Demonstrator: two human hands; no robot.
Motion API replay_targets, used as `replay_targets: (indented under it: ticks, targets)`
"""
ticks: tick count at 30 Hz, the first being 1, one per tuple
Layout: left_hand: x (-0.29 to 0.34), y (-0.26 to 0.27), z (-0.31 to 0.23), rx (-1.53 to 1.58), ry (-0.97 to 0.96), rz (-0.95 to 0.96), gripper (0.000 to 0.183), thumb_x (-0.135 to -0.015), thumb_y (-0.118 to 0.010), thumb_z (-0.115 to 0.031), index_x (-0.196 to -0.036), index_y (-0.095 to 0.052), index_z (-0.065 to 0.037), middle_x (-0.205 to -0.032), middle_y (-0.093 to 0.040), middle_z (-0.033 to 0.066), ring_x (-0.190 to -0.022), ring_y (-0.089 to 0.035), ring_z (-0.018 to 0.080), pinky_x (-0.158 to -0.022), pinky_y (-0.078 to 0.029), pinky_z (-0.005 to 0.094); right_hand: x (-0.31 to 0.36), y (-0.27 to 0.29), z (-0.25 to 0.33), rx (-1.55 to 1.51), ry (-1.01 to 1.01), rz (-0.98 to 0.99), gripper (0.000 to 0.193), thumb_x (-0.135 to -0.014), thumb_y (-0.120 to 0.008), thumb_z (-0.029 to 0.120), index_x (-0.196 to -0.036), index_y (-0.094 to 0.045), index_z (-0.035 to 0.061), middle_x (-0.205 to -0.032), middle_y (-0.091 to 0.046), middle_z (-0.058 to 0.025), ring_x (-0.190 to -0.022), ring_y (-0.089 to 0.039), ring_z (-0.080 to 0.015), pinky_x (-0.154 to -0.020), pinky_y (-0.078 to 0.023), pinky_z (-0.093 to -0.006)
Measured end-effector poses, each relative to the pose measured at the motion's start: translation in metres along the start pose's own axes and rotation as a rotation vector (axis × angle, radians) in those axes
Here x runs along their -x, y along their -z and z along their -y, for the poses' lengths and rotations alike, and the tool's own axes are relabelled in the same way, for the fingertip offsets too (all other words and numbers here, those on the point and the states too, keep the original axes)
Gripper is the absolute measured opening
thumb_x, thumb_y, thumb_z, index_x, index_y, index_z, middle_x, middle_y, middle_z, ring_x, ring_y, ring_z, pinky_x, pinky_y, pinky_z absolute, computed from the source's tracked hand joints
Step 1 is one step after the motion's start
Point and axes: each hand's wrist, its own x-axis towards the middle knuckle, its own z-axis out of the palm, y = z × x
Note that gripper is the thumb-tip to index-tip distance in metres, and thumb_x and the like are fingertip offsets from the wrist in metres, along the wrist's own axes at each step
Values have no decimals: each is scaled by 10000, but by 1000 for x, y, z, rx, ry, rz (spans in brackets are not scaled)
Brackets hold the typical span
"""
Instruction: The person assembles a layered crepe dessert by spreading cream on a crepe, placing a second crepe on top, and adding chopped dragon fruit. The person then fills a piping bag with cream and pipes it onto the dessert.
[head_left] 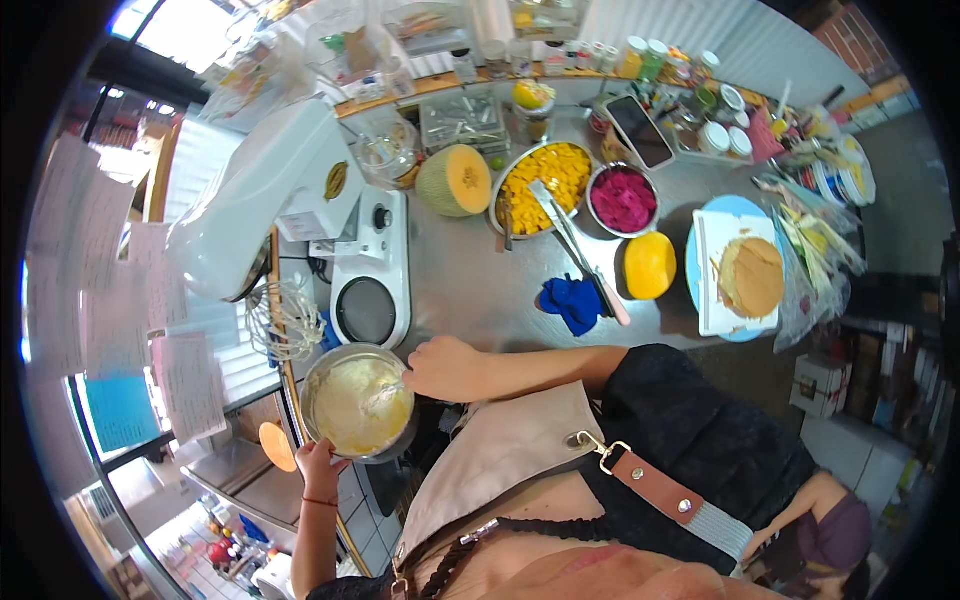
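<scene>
A shiny, round, deep silver metal bowl [398, 441] is just on the person's side of a large white stand mixer [262, 190], beyond the near end of its base; whether anything supports it from below cannot be told. Inside lies pale yellow batter [340, 420] with a whiter patch. The person's left hand [318, 458] grips the bowl's rim on the side farthest from the mixer, fingers bent close together around the edge. The right hand [443, 368] is at the rim on the side nearer the mixer's base, fingers curled in together; whether they pinch a utensil or the rim itself cannot be told. A silver wire whisk [288, 322] hangs under the mixer's raised head. Just right of the mixer, on a brushed steel table [450, 275], sits a cut melon with netted green rind and an orange face [468, 182]. Farther right of the mixer are yellow-orange diced fruit [550, 180], deep magenta fruit pieces [622, 200], a crumpled royal-blue cloth [573, 304], a knife with a pale pink handle [613, 303] and a smooth yellow-orange oval fruit [649, 266]. Farthest right of it, a round tan cake layer [752, 278] rests on a white rectangular board [712, 295].
</scene>
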Motion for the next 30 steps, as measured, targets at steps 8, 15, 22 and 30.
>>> replay_targets:
  ticks: [8,15,22,30]
  targets:
    - [21,-61,-21,105,-160,421,178,-849,-550,-72,-679,-526,-122,-619,-452,-47,-541,-476,62,-498,-457,215,34,87,-9,272,-43,-22,113,-748,-614,165,-808,-621,69,-733,-608,-70,-771,-635,-236,-561,-513,-366]
    - [4,-182,-7,390,-250,466,162,-822,-559,1,-937,-666,41,-810,-667,80,-667,-657,160,-562,-535,273,17,158,5,565,-339,483,90,-735,-646,106,-782,-718,79,-743,-685,-101,-744,-683,-266,-568,-525,-417]
    - [29,-227,14,591,-115,573,147,-918,-578,-89,-956,-620,47,-887,-664,96,-759,-672,194,-696,-577,320,56,136,9,32,-626,707,223,-859,-528,155,-787,-682,10,-748,-660,-165,-705,-652,-374,-598,-519,-439]
    - [20,-216,15,376,-249,832,249,-1029,-458,-219,-1012,-546,13,-903,-631,106,-796,-670,186,-743,-588,313,32,176,32,633,-721,860,238,-927,-507,214,-887,-694,72,-795,-675,-142,-767,-651,-350,-671,-508,-458]
